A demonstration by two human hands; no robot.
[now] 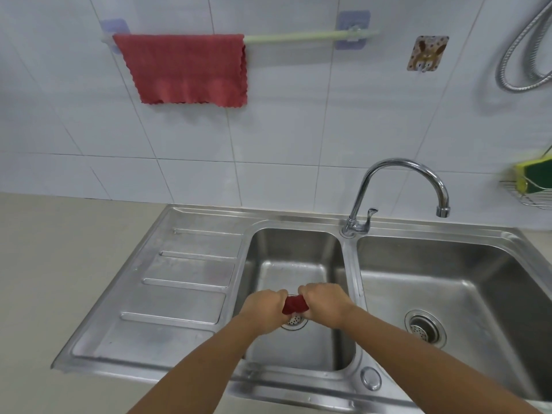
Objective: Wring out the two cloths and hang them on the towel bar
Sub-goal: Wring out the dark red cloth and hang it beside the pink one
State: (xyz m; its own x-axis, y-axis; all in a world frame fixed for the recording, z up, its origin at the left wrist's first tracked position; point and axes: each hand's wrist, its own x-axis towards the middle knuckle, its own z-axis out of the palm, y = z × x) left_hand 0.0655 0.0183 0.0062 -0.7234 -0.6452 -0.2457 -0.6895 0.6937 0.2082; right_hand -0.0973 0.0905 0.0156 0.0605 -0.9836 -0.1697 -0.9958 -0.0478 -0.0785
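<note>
One red cloth (pixel 186 67) hangs spread over the left half of the pale green towel bar (pixel 304 36) on the tiled wall. A second red cloth (pixel 294 304), bunched into a tight roll, is gripped at both ends over the left sink basin (pixel 294 249), just above its drain. My left hand (pixel 264 306) is closed on the roll's left end. My right hand (pixel 324 303) is closed on its right end. Most of that cloth is hidden inside my fists.
A chrome tap (pixel 397 189) stands between the basins, its spout over the right basin (pixel 448 279). A ribbed drainboard (pixel 179 288) lies left of the sink. A wall hook (pixel 427 53), a shower hose (pixel 522 55) and a sponge rack (pixel 531 180) are at the right.
</note>
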